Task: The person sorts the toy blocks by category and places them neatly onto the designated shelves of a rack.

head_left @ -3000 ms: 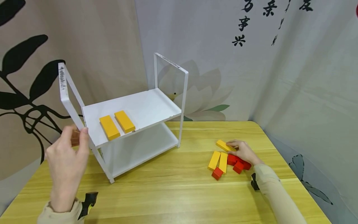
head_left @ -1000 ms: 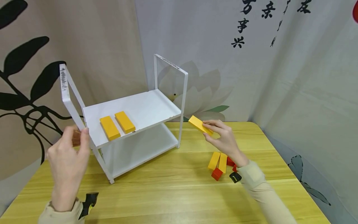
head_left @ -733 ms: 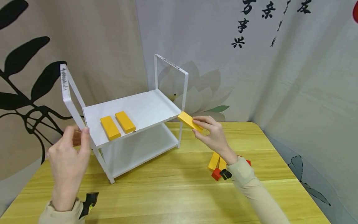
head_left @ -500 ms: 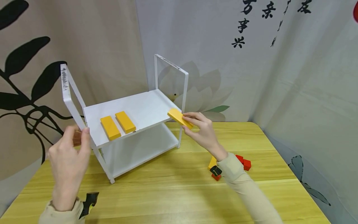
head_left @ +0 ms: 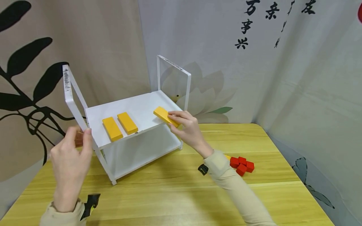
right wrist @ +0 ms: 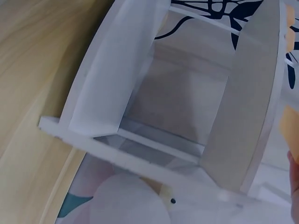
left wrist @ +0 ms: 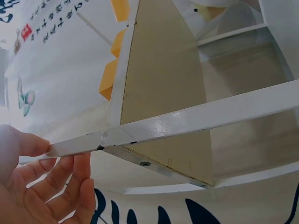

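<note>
A white two-tier shelf rack (head_left: 141,105) stands on the wooden table. My left hand (head_left: 72,153) pinches the rack's front left post between thumb and fingers, as the left wrist view also shows (left wrist: 51,182). Two yellow blocks (head_left: 112,128) (head_left: 127,123) lie flat, side by side, on the upper shelf's left half. My right hand (head_left: 186,128) pinches a third yellow block (head_left: 162,113) by its near end, over the right part of the upper shelf. In the right wrist view that block (right wrist: 290,130) and a fingertip show only at the right edge.
Several red cubes (head_left: 241,166) lie on the table (head_left: 169,194) to the right. A yellow block end (head_left: 227,157) peeks out beside them, mostly behind the right sleeve (head_left: 223,166). The rack's right side frame (head_left: 188,91) rises beside the right hand. Printed curtains hang behind.
My right hand has picked up a yellow block from the pile on the right and carried it left, over the upper shelf. The left hand keeps its grip on the post.
</note>
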Demonstrator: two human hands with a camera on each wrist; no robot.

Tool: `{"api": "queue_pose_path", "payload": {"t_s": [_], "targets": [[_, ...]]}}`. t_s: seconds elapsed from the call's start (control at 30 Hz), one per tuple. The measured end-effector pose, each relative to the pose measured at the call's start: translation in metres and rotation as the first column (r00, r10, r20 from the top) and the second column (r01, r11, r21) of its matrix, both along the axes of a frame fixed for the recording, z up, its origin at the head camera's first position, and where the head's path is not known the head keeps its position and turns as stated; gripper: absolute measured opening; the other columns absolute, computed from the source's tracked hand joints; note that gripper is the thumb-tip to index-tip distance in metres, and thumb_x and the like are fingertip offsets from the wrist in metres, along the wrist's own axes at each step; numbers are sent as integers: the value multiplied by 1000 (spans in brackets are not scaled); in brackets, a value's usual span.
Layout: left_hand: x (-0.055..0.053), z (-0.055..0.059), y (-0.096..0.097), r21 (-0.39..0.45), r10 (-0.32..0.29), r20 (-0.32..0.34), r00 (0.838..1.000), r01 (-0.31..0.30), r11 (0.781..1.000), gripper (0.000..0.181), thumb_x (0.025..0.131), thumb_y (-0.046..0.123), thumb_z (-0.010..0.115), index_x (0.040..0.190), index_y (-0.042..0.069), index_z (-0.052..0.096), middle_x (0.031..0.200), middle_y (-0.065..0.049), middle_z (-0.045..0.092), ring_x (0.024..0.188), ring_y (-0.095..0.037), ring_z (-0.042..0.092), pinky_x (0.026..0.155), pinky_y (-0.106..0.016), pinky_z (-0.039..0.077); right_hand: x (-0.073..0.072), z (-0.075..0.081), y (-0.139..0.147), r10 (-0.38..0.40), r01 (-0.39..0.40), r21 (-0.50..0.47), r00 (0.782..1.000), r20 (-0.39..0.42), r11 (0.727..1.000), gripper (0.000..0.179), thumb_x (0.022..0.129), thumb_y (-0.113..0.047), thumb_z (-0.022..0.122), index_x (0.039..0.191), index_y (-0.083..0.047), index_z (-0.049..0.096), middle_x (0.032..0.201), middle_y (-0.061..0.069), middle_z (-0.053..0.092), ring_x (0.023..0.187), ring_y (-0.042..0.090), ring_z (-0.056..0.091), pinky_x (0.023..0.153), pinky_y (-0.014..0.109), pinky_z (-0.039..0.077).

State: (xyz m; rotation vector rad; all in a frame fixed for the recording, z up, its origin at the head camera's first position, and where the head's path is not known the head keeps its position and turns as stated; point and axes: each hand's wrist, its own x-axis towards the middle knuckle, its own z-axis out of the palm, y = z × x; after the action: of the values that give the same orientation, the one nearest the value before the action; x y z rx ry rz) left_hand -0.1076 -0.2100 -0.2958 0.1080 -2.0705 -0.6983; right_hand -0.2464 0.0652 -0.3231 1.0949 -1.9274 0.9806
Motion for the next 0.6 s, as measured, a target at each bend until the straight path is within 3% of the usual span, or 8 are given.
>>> {"api": "queue_pose_path", "payload": {"t_s": [0.23,0.6], "targets": [[0,0,0,9,5,8,1000,-5,1000,25,93,16,55,93,-9,58,79,-30,66,70,-45,64,67,-1,25,2,2,-22,3,-3,6,1000,27,1000,22,79,-2,71,100,4,72,107,15,71,92,24,63,75,22,54],[0,0,0,1,5,6,1000,-5,1000,25,93,16,56,93,-9,58,79,-30,66,69,-45,64,66,-1,25,12,5,-59,-123,118,46,983,137,992,23,80,-9,72,100,2,72,106,11,72,92,21,65,76,19,51]]}}
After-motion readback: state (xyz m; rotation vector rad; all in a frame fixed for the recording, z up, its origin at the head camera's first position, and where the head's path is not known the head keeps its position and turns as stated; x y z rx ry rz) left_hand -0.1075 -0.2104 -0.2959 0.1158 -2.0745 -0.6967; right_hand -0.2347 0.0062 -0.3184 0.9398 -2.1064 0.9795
